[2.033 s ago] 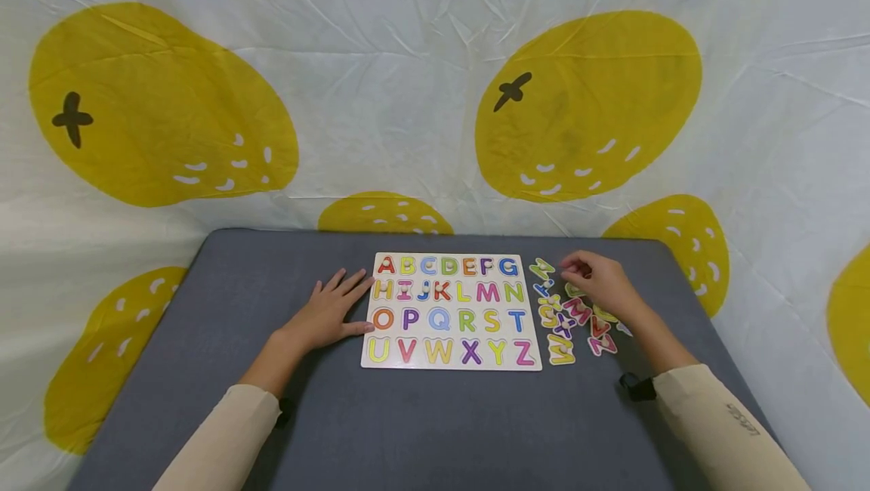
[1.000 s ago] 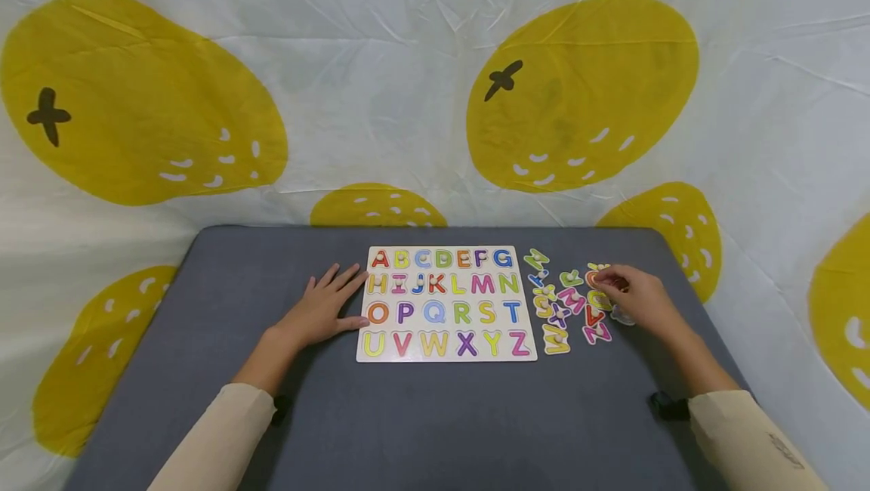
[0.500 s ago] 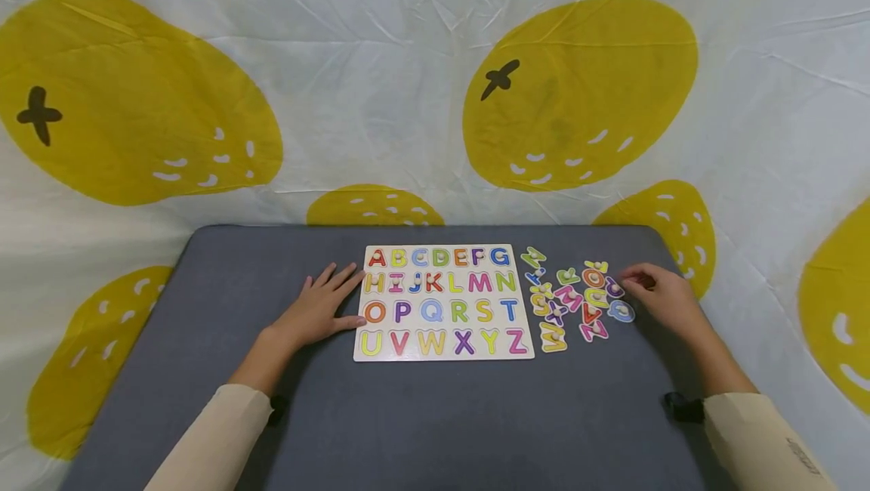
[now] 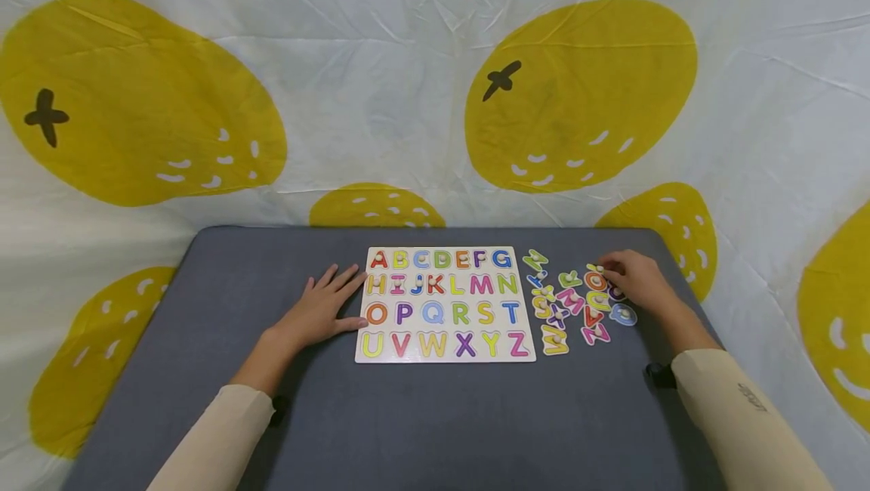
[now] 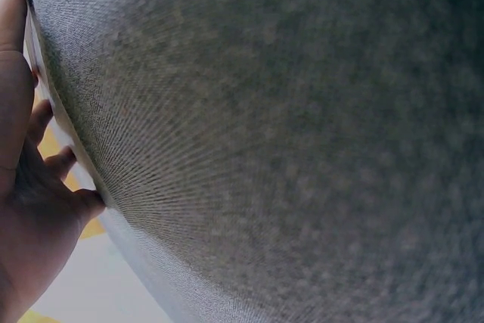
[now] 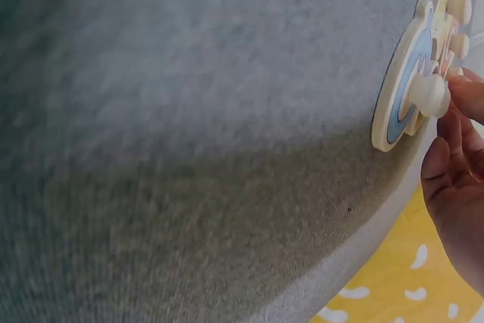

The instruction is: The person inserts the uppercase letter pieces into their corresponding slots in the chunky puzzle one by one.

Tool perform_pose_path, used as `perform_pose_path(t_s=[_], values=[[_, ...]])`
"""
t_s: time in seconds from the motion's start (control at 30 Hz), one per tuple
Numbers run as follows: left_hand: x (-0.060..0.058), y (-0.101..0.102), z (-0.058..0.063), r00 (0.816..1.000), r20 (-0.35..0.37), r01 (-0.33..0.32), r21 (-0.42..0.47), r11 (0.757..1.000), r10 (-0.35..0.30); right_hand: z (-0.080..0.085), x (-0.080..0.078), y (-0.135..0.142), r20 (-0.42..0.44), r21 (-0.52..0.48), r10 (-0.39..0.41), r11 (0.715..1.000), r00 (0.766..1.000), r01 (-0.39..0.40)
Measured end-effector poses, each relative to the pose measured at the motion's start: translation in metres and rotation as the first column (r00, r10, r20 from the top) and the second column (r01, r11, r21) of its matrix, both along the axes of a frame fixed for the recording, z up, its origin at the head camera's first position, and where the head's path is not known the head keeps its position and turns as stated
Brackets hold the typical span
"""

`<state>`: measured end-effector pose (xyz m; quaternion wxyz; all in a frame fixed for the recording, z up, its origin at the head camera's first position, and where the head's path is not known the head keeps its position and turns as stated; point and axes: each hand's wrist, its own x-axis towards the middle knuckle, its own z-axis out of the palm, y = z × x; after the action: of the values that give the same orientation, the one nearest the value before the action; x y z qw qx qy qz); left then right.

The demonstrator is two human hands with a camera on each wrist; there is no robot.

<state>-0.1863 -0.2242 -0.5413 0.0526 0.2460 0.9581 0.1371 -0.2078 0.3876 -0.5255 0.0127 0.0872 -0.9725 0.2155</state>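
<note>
A letter puzzle board (image 4: 445,326) lies on the table, with knobbed letters in its upper rows. My left hand (image 4: 319,306) rests with spread fingers, index fingertip and thumb at the board's left edge. Loose letter pieces lie right of the board. Among them my right hand (image 4: 639,279) pinches the knob of a letter piece at the back of the pile, just behind the orange O (image 4: 596,280); the fingers partly hide that piece. Under the hand a purple piece (image 4: 616,292) is half covered. The blue Q (image 6: 401,92) lies nearest in the right wrist view, its knob beside the fingers.
Closer to the board lie a green N (image 4: 535,259), a yellow W (image 4: 554,340) and a pink M (image 4: 569,300). A pink Z (image 4: 596,333) is at the pile's front. The grey table (image 4: 421,430) ends at a fruit-print curtain (image 4: 408,113).
My right hand has moved from above the green N to the pile's right side, past the purple piece, then back left to the O. The left hand stays at the board's edge.
</note>
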Motion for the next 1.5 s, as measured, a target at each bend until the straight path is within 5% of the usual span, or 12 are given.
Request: perform_pose_path(t_s=[0.63, 0.87, 1.5], values=[[0.0, -0.001, -0.001, 1.0, -0.006, -0.008, 0.001, 1.0, 0.008, 0.015, -0.001, -0.018, -0.072, -0.036, -0.007, 0.999, 0.997, 0.004], [0.002, 0.0, 0.0, 1.0, -0.001, -0.004, 0.004, 1.0, 0.004, 0.02, 0.004, -0.047, -0.013, -0.099, 0.008, 0.995, 1.0, -0.009], [0.002, 0.0, -0.001, 1.0, -0.011, 0.0, 0.009, 1.0, 0.0, 0.019, 0.002, -0.127, -0.036, -0.16, 0.132, 0.978, 0.991, -0.136]])
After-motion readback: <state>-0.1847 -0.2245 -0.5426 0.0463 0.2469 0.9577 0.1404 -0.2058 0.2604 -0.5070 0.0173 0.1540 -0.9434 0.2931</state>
